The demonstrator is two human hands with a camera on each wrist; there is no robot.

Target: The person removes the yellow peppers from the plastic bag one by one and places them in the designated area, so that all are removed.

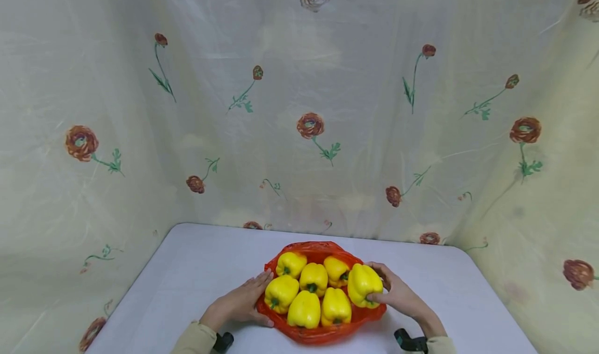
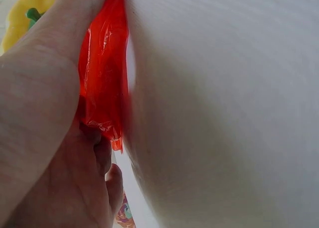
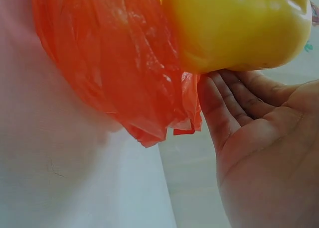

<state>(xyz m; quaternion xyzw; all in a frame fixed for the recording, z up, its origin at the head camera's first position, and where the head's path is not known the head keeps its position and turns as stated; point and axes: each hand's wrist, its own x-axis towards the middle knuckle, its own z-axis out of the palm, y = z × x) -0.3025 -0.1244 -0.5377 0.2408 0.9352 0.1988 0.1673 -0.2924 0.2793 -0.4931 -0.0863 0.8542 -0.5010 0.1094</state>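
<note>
A red plastic bag, its mouth spread wide, lies on the table with several yellow bell peppers inside. My right hand holds one yellow bell pepper at the bag's right rim, thumb at the near side and fingers at the far side. In the right wrist view, fingertips touch the underside of that pepper, beside the hanging bag wall. Against the bag's left side rests my left hand, fingers extended. The left wrist view shows the red film next to the palm; some fingertips are hidden.
The white table has rounded far corners. A pale floral curtain hangs behind it and along both sides. Black straps with small devices sit on both wrists.
</note>
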